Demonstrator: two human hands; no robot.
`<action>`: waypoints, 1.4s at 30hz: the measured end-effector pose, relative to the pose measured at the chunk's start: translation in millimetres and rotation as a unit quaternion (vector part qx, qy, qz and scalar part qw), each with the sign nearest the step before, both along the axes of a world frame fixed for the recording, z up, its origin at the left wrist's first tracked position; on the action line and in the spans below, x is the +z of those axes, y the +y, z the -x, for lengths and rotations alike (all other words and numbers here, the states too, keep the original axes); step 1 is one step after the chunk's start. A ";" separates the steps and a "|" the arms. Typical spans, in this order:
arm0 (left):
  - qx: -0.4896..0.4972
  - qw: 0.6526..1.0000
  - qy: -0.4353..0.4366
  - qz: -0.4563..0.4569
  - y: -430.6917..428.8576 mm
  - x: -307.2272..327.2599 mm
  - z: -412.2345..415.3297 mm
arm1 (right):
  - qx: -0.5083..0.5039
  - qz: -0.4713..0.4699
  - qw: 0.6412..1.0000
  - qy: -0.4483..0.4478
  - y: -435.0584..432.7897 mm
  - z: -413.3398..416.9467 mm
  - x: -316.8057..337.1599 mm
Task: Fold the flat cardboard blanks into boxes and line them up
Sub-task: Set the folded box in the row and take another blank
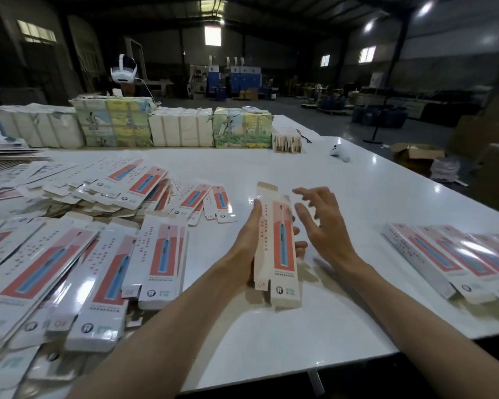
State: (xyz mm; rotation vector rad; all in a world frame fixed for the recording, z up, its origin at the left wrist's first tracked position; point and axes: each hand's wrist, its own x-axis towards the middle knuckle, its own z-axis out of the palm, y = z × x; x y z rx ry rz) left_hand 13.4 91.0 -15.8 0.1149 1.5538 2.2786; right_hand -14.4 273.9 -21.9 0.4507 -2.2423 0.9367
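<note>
Over white table [271, 335], left grip [247, 240] clamps box [283, 254] lettered perhaps "QF"; right grip [324, 226] apart.

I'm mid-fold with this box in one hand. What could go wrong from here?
1. Only the left hand grips the half-formed box; the right hand is open beside it, so the box may twist or flatten again.
2. Its top flap stands open and could crease if caught.
3. The finished boxes lie near the table edge; setting this one down carelessly might push the row askew.
</note>
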 end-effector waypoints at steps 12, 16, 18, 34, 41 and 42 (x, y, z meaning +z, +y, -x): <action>0.057 0.996 0.007 0.069 -0.4 -2.0 6.0 | 0.080 0.054 0.990 -0.100 -16.6 8.4 19.0; 0.028 0.998 0.015 0.053 3.0 -0.3 7.4 | 0.174 0.214 0.944 -0.179 -9.4 8.1 21.5; -0.008 0.999 -0.005 0.038 5.9 1.6 6.7 | 0.232 0.306 0.900 -0.205 -11.1 4.1 20.7; 0.111 0.991 0.044 0.063 4.5 -14.9 13.4 | 0.206 0.321 0.884 -0.269 -19.2 -8.4 -2.3; 0.155 0.970 0.171 0.071 6.2 -7.9 7.5 | 0.202 0.281 0.906 -0.242 -21.9 -11.4 0.0; 0.137 0.975 0.168 0.056 5.8 -6.1 6.0 | 0.208 0.284 0.904 -0.242 -21.8 -12.4 1.5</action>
